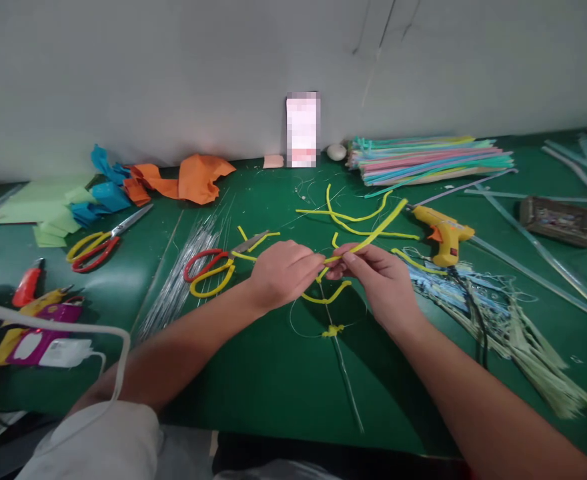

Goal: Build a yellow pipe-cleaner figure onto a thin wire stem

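Observation:
Above the middle of the green table, my left hand (284, 272) is closed in a fist on one end of a yellow pipe cleaner (381, 230). My right hand (373, 277) pinches the same pipe cleaner a little further along, and its free end points up to the right. Below my hands lies a wire stem (344, 377) with a small yellow twisted knot (332, 331) on it. Several loose yellow pipe cleaners (358, 217) are scattered just beyond my hands. Red-and-yellow-handled scissors (212, 273) rest beside my left hand, blades partly behind yellow pieces.
A yellow glue gun (443, 233) lies at right, its cord running forward. Behind it sits a bundle of coloured pipe cleaners (428, 160). Thin wires (183, 273), another pair of scissors (108, 243) and crumpled orange paper (203, 179) are at left. A phone (302, 130) leans against the wall.

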Tool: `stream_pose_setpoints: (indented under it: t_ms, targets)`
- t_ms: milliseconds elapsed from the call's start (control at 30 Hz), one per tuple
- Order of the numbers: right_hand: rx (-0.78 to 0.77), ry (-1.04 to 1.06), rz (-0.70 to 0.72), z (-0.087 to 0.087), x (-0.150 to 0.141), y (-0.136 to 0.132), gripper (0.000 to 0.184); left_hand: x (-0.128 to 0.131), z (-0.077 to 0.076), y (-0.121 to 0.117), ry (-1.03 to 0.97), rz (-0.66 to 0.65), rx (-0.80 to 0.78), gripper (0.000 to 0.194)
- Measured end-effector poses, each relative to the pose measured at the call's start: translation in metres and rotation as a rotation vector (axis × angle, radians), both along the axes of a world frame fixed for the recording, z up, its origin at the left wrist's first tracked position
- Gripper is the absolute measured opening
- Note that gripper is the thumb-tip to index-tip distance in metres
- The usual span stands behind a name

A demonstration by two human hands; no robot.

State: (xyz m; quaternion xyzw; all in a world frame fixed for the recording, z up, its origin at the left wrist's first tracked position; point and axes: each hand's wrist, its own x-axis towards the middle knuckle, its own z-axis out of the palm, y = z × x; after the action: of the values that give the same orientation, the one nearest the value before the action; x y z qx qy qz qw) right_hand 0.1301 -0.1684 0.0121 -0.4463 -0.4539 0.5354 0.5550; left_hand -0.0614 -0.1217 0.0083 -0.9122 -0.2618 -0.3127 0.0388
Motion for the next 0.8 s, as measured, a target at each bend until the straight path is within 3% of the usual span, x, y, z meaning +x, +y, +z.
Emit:
stream_pose_setpoints:
  t_ms: [200, 300, 400, 500, 667, 800]
  targets:
    - [-0.028, -0.024, 0.07, -0.001, 0.005, 0.002, 0.018, -0.001, 0.013, 0.003, 0.199, -0.18, 0.175, 0.021]
    - [-0.015, -0.009, 0.05, -0.001, 0.007, 0.004, 0.016, -0.006, 0.017, 0.0, 0.079, -0.066, 0.2, 0.013]
    - [0.021, 0.046, -0.036, 0.0, 0.007, 0.004, 0.013, -0.01, 0.016, -0.007, -0.147, -0.005, 0.117, 0.009]
    - [0.052, 0.084, -0.084, 0.001, 0.008, 0.003, 0.01, -0.008, 0.01, -0.013, -0.446, 0.047, -0.164, 0.028]
    - [0.047, 0.141, -0.091, 0.002, 0.007, 0.003, 0.009, 0.006, 0.007, -0.016, -0.772, 0.288, -0.897, 0.036]
    - [0.049, 0.137, -0.032, -0.002, 0.006, 0.003, 0.009, 0.014, 0.013, -0.022, -0.846, 0.113, -1.253, 0.033]
